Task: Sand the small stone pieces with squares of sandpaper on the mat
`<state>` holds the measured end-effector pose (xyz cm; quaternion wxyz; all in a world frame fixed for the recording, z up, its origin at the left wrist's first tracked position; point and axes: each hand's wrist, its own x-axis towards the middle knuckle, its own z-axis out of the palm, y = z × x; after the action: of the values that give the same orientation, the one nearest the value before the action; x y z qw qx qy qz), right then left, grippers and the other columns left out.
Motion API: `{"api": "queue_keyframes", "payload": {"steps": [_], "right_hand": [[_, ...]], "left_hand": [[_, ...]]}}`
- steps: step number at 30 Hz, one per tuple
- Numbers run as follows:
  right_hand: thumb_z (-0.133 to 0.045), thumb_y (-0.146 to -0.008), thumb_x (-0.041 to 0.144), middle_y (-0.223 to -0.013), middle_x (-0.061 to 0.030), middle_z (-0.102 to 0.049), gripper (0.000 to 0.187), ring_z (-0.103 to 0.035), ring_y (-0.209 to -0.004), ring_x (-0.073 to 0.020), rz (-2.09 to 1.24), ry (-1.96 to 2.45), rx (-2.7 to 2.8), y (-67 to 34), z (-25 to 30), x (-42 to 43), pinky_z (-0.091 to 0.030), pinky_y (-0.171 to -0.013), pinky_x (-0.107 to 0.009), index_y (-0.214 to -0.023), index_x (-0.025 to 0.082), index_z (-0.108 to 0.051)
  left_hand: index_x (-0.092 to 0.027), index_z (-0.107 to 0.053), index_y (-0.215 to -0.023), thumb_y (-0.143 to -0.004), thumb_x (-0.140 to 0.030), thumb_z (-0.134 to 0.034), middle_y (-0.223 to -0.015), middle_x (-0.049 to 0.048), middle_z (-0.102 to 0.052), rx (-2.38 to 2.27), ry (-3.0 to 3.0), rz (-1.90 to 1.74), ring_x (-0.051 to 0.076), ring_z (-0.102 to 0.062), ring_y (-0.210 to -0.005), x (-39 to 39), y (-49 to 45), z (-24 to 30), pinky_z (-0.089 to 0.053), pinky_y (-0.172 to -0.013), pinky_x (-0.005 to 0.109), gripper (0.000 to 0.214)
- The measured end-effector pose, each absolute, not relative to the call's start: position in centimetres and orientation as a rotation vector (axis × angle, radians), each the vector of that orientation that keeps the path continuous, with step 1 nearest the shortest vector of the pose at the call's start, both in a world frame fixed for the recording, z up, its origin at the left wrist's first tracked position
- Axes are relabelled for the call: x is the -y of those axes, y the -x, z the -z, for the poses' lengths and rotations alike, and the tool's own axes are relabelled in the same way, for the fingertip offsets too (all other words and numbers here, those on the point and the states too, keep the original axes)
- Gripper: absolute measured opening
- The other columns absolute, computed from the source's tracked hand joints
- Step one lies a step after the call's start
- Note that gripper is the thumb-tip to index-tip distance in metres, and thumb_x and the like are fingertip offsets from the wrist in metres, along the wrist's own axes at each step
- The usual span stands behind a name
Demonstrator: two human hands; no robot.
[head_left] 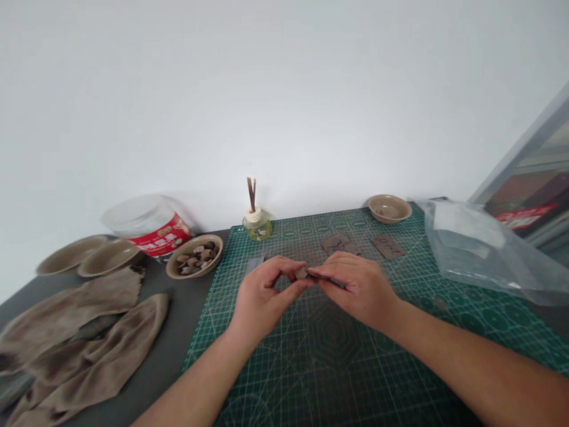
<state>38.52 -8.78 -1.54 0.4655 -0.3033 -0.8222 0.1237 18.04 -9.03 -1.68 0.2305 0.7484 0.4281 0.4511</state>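
Observation:
Above the middle of the green cutting mat [284,367], both my hands meet at the fingertips. My left hand [267,290] is closed, thumb and index finger pinching a small pale-brown roundish piece [301,273]. It looks like the pieces in the bowl at the left, but its exact kind is unclear. My right hand [355,284] is closed on a thin brown folded sheet [317,276], probably sandpaper, whose edge touches or nearly touches the piece. Behind my hands lie brown sheet pieces with handwriting, one in the middle [340,244] and one to the right [389,246].
At the left stand a bowl of brown pieces [194,257], a red-labelled plastic jar [151,222], further bowls [71,255] and crumpled cloth [102,350]. A reed diffuser [256,224] and another bowl [390,209] stand near the wall. A clear plastic bag [484,249] lies right.

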Motion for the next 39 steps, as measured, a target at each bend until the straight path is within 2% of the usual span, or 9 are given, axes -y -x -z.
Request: {"api": "queue_keyframes", "payload": {"steps": [6, 11, 16, 18, 22, 27, 30, 34, 39], "right_hand": [[-0.064, -0.087, 0.014, -0.092, -0.0033, -0.076, 0.022, -0.068, -0.084, -0.0161, -0.309, 0.685, 2.027, -38.7, 1.5, 8.9, -0.054, -0.079, -0.03, -0.106, 0.02, -0.072], [-0.063, -0.084, 0.009, -0.09, -0.0024, -0.076, 0.024, -0.066, -0.084, -0.0178, -0.328, 0.809, 2.189, -38.9, 2.1, 8.1, -0.053, -0.079, -0.032, -0.101, 0.021, -0.074], [-0.067, -0.082, 0.012, -0.099, -0.004, -0.072, 0.024, -0.062, -0.094, -0.0201, -0.26, 0.866, 2.066, -39.1, 1.9, 7.9, -0.049, -0.086, -0.036, -0.099, 0.027, -0.076], [-0.069, -0.082, 0.016, -0.093, -0.0041, -0.069, 0.022, -0.061, -0.087, -0.0197, -0.261, 0.943, 1.942, -39.3, 1.5, 8.0, -0.049, -0.079, -0.035, -0.098, 0.029, -0.077], [-0.065, -0.084, 0.017, -0.086, -0.0006, -0.073, 0.023, -0.062, -0.069, -0.0139, -0.582, 1.002, 1.781, -39.8, 1.0, 8.1, -0.049, -0.064, -0.026, -0.102, 0.028, -0.076], [-0.07, -0.078, 0.021, -0.097, -0.0032, -0.073, 0.033, -0.064, -0.072, -0.0143, -0.824, 0.94, 1.847, -39.7, 1.3, 7.8, -0.05, -0.064, -0.025, -0.111, 0.023, -0.07], [-0.072, -0.078, 0.028, -0.088, -0.002, -0.07, 0.03, -0.06, -0.067, -0.0131, -0.952, 0.932, 1.92, -39.6, 1.6, 7.7, -0.048, -0.061, -0.024, -0.106, 0.02, -0.067], [-0.071, -0.075, 0.022, -0.075, 0.0034, -0.062, 0.022, -0.052, -0.059, -0.0102, -0.947, 1.007, 1.902, -39.4, 1.9, 7.6, -0.042, -0.054, -0.021, -0.093, 0.021, -0.059], [-0.069, -0.075, 0.016, -0.086, 0.0017, -0.064, 0.034, -0.055, -0.065, -0.0115, -0.897, 0.973, 1.907, -39.5, 2.0, 7.4, -0.043, -0.059, -0.022, -0.104, 0.023, -0.054]], "left_hand": [[-0.02, -0.071, -0.092, -0.077, -0.025, -0.077, -0.081, 0.0024, -0.071, -1.182, -2.103, -1.215, 0.016, -0.067, -0.076, 9.1, -18.2, 1.4, -0.051, -0.07, 0.027, 0.017], [-0.02, -0.07, -0.093, -0.078, -0.027, -0.077, -0.083, 0.0028, -0.07, -1.207, -1.985, -1.305, 0.016, -0.065, -0.076, 9.3, -18.1, 1.6, -0.051, -0.069, 0.027, 0.018], [-0.021, -0.07, -0.096, -0.077, -0.022, -0.078, -0.085, 0.0025, -0.067, -1.118, -1.959, -1.388, 0.016, -0.064, -0.079, 9.0, -18.0, 1.5, -0.05, -0.072, 0.028, 0.021], [-0.021, -0.07, -0.098, -0.077, -0.021, -0.078, -0.086, 0.0028, -0.066, -1.05, -1.958, -1.393, 0.017, -0.063, -0.081, 8.8, -18.1, 1.6, -0.05, -0.073, 0.029, 0.022], [-0.021, -0.072, -0.099, -0.079, -0.02, -0.075, -0.088, 0.0037, -0.067, -1.072, -1.91, -1.349, 0.016, -0.063, -0.081, 8.8, -18.3, 1.6, -0.051, -0.075, 0.029, 0.02], [-0.02, -0.07, -0.103, -0.082, -0.023, -0.071, -0.087, 0.0038, -0.071, -1.139, -1.686, -1.325, 0.016, -0.067, -0.079, 8.9, -18.6, 1.6, -0.053, -0.072, 0.027, 0.021], [-0.018, -0.066, -0.105, -0.086, -0.024, -0.067, -0.088, 0.0049, -0.073, -1.051, -1.522, -1.378, 0.017, -0.069, -0.076, 8.9, -18.7, 1.6, -0.055, -0.071, 0.029, 0.02], [-0.016, -0.065, -0.098, -0.086, -0.022, -0.064, -0.082, 0.0045, -0.072, -1.003, -1.459, -1.446, 0.015, -0.067, -0.067, 8.8, -18.7, 1.6, -0.055, -0.065, 0.028, 0.014], [-0.017, -0.067, -0.097, -0.086, -0.022, -0.064, -0.078, 0.0028, -0.07, -1.08, -1.51, -1.399, 0.013, -0.063, -0.066, 8.6, -18.5, 1.7, -0.052, -0.062, 0.024, 0.013]]}}
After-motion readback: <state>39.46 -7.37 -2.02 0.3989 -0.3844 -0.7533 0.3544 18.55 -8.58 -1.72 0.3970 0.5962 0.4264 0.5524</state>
